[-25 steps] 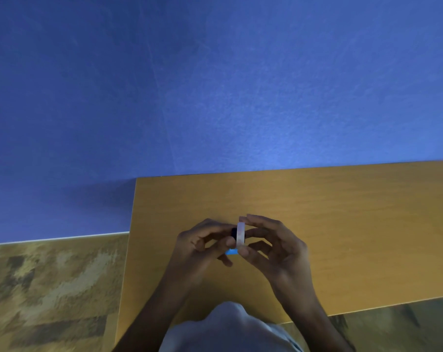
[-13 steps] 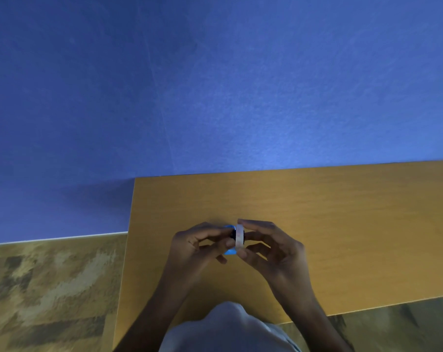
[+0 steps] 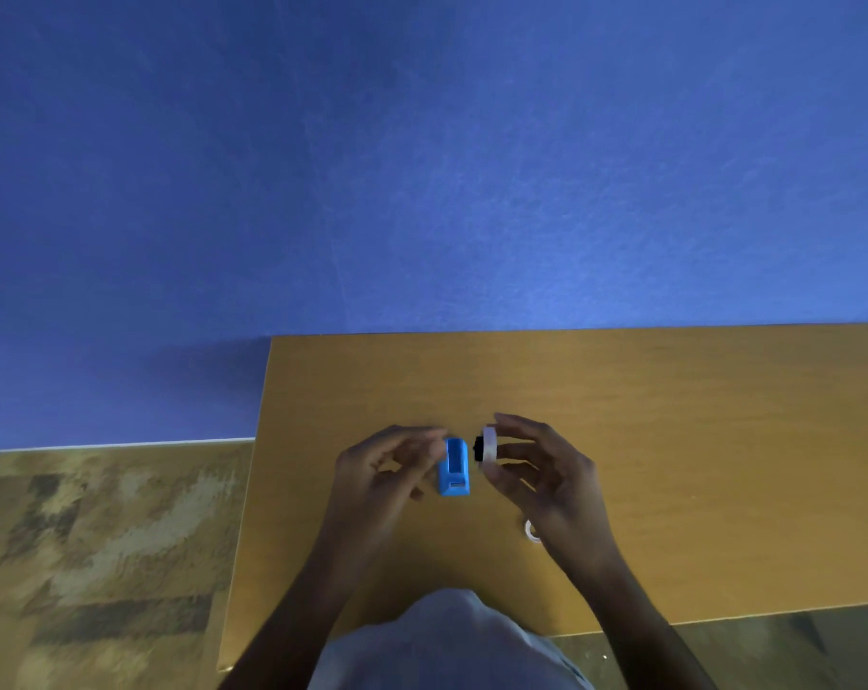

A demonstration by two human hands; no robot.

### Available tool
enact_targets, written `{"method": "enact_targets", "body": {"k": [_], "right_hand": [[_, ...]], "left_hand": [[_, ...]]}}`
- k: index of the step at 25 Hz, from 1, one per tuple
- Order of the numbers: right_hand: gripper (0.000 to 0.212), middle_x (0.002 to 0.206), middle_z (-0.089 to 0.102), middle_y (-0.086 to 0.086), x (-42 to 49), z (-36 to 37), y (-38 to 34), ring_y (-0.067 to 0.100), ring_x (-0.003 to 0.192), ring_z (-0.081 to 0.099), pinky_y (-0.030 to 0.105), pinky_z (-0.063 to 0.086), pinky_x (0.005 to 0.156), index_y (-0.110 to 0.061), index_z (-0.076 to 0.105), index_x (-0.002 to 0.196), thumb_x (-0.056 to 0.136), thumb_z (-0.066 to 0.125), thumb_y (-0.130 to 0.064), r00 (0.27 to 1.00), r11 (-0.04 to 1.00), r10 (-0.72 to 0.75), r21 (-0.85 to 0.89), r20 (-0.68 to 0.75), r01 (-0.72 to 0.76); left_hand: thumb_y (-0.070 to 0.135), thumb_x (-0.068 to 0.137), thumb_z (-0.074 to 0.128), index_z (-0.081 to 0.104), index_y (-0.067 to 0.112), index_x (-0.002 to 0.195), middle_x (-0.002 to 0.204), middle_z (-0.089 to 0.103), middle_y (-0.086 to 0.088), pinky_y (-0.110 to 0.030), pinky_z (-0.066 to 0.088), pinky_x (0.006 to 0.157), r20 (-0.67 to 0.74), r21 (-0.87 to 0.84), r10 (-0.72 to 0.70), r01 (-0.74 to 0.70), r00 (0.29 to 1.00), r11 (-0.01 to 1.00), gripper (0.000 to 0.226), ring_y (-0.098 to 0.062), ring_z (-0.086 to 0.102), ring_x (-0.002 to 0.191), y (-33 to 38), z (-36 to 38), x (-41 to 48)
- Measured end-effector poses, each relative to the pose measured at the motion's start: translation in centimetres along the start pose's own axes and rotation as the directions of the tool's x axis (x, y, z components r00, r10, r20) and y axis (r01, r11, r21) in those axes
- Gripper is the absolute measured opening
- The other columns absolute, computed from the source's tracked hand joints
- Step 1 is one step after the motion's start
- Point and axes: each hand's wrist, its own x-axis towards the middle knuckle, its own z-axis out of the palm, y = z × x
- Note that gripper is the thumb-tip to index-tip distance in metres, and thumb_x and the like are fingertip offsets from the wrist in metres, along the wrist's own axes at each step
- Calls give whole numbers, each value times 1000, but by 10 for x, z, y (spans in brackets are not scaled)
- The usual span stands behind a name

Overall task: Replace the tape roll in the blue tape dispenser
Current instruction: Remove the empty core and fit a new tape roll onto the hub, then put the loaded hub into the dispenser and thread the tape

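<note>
The small blue tape dispenser (image 3: 454,468) stands on the wooden table (image 3: 671,440) between my hands. My left hand (image 3: 387,470) is just to its left, fingertips close to or touching its upper side, fingers curled. My right hand (image 3: 541,470) pinches a white tape roll (image 3: 489,449) on a black core between thumb and fingers, held just right of the dispenser and apart from it. A second white ring of tape (image 3: 531,531) lies on the table, partly hidden under my right wrist.
The table's left edge runs down at about a third of the frame, with patterned carpet (image 3: 98,550) beyond it. A blue wall (image 3: 422,166) rises directly behind the table's far edge. My pale clothing (image 3: 447,644) fills the bottom centre.
My hands were pressed together around the dispenser and roll. Now they have parted: the roll has come away to the right in my right hand, and the dispenser is in plain sight on the table.
</note>
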Motion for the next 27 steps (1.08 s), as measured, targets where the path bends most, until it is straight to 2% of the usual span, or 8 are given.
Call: {"method": "enact_targets", "body": {"k": [5,9,12,14,17,20,23,27], "right_hand": [[45,122,71,15,38,-13,59,19,97,83,36,68,82,-17,78,119,87,83,14,1000,983,29,-184,5,-28],[53,121,71,18,59,-8,99,11,91,82,23,65,78,-28,73,108,82,85,16,998,963,59,-263,17,-52],[47,117,73,12,74,-8,127,11,96,81,33,69,86,-19,74,111,79,88,13,997,935,28,-354,76,1],[44,115,74,7,83,-7,145,9,100,79,33,68,90,-11,75,114,78,88,10,992,900,7,-433,124,48],[43,115,75,-3,93,-4,164,8,100,74,31,64,86,-18,75,115,78,86,1,987,844,24,-533,159,66],[46,118,75,-7,100,-4,180,14,105,68,30,55,88,-21,74,119,79,88,-5,983,796,46,-601,177,71],[48,121,77,-5,103,-4,190,19,114,64,35,53,98,-22,75,123,80,90,-10,976,739,76,-669,206,83],[52,123,79,-5,106,-5,199,23,119,65,45,55,102,-24,74,127,78,91,-16,960,700,99,-704,263,121]], "left_hand": [[30,108,63,85,28,90,73,78,7,-23,54,53,-148,44,-82,90,986,995,28,-7,66,62,-45,-2,33],[26,109,66,81,30,84,68,76,11,-21,50,50,-116,176,-172,191,978,966,29,-1,63,55,-85,9,60],[24,108,66,78,32,88,75,76,4,-27,49,50,-72,203,-237,247,969,948,25,-5,61,55,-114,21,76],[22,107,66,80,29,94,74,75,8,-30,49,53,-54,254,-257,262,965,931,20,-5,61,56,-136,25,85],[15,101,65,78,27,95,68,71,15,-28,51,58,-28,380,-289,277,957,882,19,-3,62,57,-159,28,94],[15,102,62,75,32,92,75,74,10,-30,51,58,-25,425,-312,292,950,857,23,-5,63,57,-171,31,102],[18,106,60,78,19,102,76,73,10,-26,50,56,-32,441,-317,298,948,847,18,-6,64,57,-182,30,107],[11,103,64,80,19,108,75,73,13,-20,48,53,-26,448,-284,266,958,854,19,4,63,55,-190,31,108]]}}
